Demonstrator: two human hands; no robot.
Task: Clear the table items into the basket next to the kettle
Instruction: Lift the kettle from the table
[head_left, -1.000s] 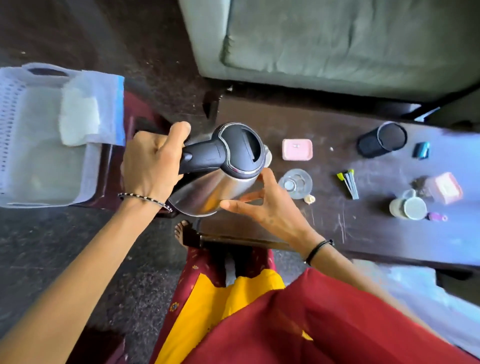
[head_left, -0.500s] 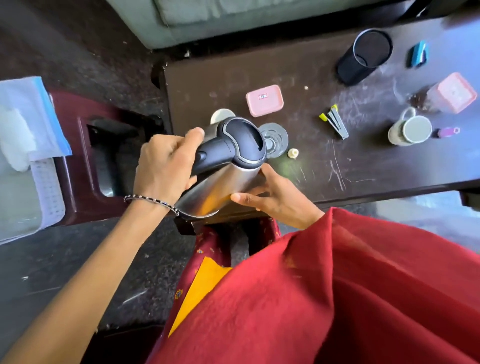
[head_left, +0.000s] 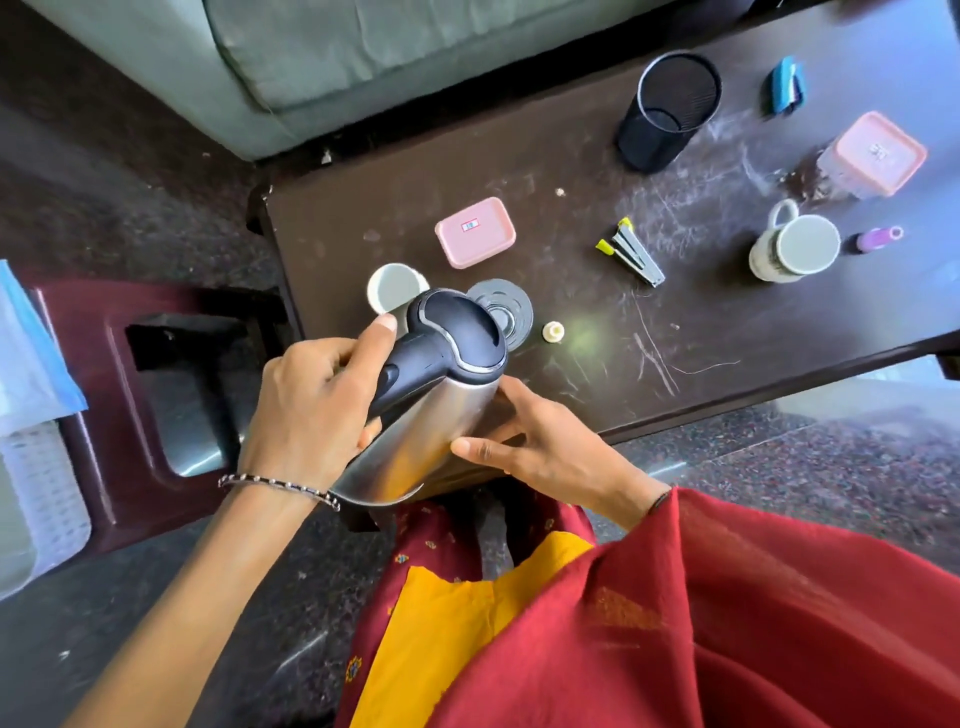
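Steel kettle (head_left: 415, 441) hung tilted over the near-left corner of the worktop (head_left: 571, 171), left hand (head_left: 311, 400) clamped on its black handle, right hand (head_left: 545, 447) flat against its side; the white basket (head_left: 47, 493) sat at the left edge.

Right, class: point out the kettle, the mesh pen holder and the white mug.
kettle (head_left: 421, 441): head view, on its steel body.
mesh pen holder (head_left: 649, 143): head view, on its black outer wall.
white mug (head_left: 794, 245): head view, inside its open mouth.
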